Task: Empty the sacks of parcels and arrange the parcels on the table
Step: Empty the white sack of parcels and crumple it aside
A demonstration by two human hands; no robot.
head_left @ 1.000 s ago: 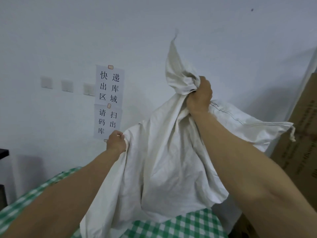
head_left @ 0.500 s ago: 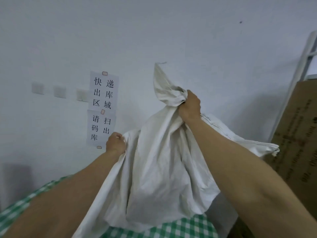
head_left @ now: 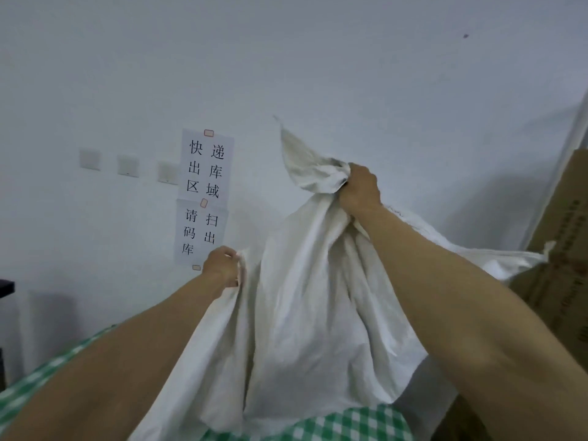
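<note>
One white woven sack (head_left: pixel 318 313); my left grip (head_left: pixel 221 265) clamped on its edge, right grip (head_left: pixel 359 187) on bunched corner; green-checked counter (head_left: pixel 350 424) below; brown cardboard box (head_left: pixel 560 249) close right.

Table (head_left: pixel 350 424), green-white checked top; white sack (head_left: pixel 302 313) lower end resting on it.

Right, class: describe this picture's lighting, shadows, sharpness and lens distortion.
Head view: soft, even light, no glare; the white woven sack casts a faint shadow on the wall at its right. Head view: the printed white paper signs are sharp; the green-and-white checked tablecloth blurs at lower left. Head view: the wide lens swells the near forearms.
</note>
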